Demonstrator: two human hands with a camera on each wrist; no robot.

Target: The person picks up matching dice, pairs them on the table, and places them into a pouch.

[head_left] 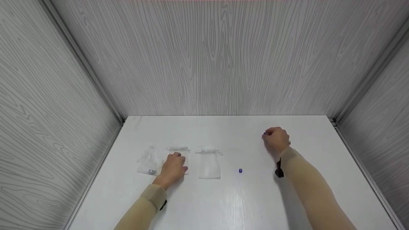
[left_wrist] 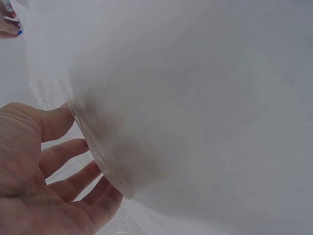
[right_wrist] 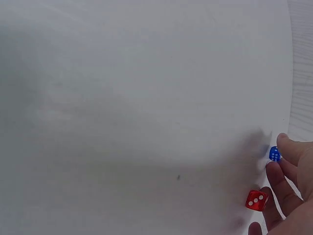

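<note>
The right hand (head_left: 277, 139) pinches 1 blue die (right_wrist: 275, 154) between thumb and forefinger; 1 red die (right_wrist: 257, 200) shows at its other fingers, whether held I cannot tell. The left hand (head_left: 173, 169), fingers loosely bent and spread, touches the middle bag (head_left: 186, 159) of 3 clear bags. The left bag (head_left: 148, 159) has small dark-marked pieces (head_left: 151, 171) in a corner, too small to count; the right bag (head_left: 210, 164) lies flat. 1 loose blue die (head_left: 240, 171) lies on the white table (head_left: 236, 204), right of the bags.

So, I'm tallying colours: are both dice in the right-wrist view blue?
No: one is a blue die, the other a red die.
</note>
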